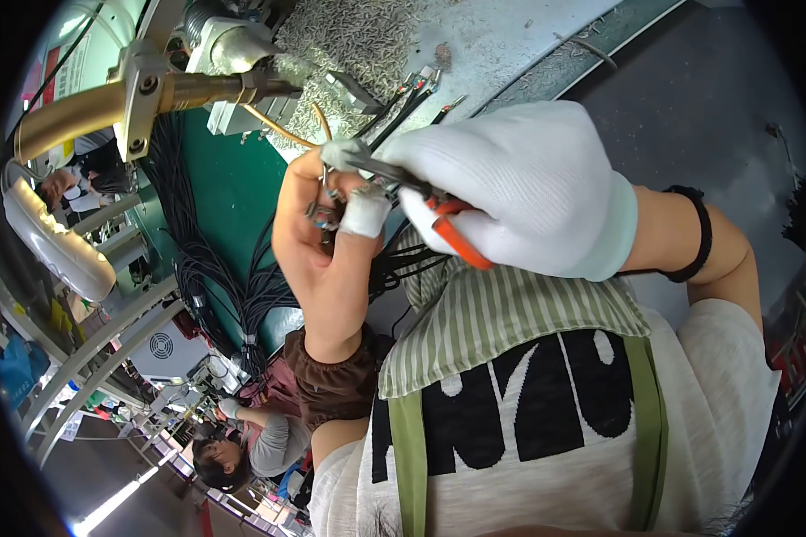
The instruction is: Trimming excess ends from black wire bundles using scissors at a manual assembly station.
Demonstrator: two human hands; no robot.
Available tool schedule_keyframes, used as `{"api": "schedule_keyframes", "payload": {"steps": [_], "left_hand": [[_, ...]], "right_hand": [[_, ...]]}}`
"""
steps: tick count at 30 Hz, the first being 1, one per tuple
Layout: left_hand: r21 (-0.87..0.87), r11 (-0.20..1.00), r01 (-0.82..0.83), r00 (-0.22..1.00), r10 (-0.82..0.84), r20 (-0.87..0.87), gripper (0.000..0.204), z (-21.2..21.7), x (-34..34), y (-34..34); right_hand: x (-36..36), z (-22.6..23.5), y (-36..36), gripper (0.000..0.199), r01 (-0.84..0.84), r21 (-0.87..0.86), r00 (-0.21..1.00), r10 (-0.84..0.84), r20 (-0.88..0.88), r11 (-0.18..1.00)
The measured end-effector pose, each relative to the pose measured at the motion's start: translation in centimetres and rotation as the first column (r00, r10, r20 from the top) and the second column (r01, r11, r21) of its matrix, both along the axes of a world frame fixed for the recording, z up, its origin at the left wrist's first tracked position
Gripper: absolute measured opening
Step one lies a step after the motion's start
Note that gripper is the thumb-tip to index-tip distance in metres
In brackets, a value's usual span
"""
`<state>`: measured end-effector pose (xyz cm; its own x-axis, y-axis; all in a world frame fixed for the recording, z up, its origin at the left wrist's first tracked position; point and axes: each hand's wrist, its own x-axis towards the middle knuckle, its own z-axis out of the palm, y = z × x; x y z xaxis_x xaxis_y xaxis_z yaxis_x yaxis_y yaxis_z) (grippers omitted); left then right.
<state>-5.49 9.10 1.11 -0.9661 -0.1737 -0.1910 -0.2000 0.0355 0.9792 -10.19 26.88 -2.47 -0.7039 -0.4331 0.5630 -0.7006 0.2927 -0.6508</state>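
My right hand (528,183), in a white knitted glove, is closed round a pair of cutting pliers with orange-red handles (461,242). The dark jaws (387,168) point left, right at the fingertips of my left hand (327,255). That hand has white coverings on its thumb and a fingertip, and its fingers are curled round black cables whose stripped ends with small coloured wires (322,215) show at the curled fingers. Just beyond, more black cable ends (416,87) lie on the bench. Where the jaws meet the wires is partly hidden by fingers.
A heap of small metallic clippings (354,40) covers part of the pale bench (510,36). A brass-coloured machine arm with a nozzle (197,92) juts in from the left. Long black cable bundles (197,242) hang over a green surface (228,170). Another person (251,447) works at lower left.
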Motion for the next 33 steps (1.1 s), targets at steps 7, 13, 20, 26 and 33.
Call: {"api": "schedule_keyframes", "payload": {"steps": [7, 13, 20, 26, 33], "left_hand": [[-0.277, 0.957, 0.082, 0.993, -0.103, -0.063, 0.02, -0.3, 0.1, 0.0], [-0.289, 0.957, -0.002, 0.977, -0.059, -0.203, 0.019, -1.5, -0.2, 0.9], [-0.422, 0.893, -0.159, 0.926, -0.013, -0.376, 0.016, -1.3, -0.8, 1.4], [-0.392, 0.915, -0.097, 0.971, 0.0, -0.241, 0.015, -1.7, -0.2, 0.8], [-0.291, 0.955, -0.048, 0.996, 0.023, -0.087, 0.014, -2.1, -0.4, 1.1]], "right_hand": [[0.7, -1.0, 0.1, 0.027, 0.134, 0.289, 0.986, -0.1, -0.132, 0.948], [0.8, -1.0, 0.4, 0.02, 0.024, 0.244, 0.999, -0.03, 0.024, 0.97], [1.0, -1.0, -0.3, 0.015, -0.091, -0.08, 0.977, 0.104, 0.187, 0.993], [0.9, -2.3, -1.1, 0.015, 0.038, -0.031, 0.996, -0.035, 0.087, 0.999], [0.8, -2.8, -1.1, 0.011, 0.115, 0.158, 0.992, -0.12, 0.023, 0.981]]}}
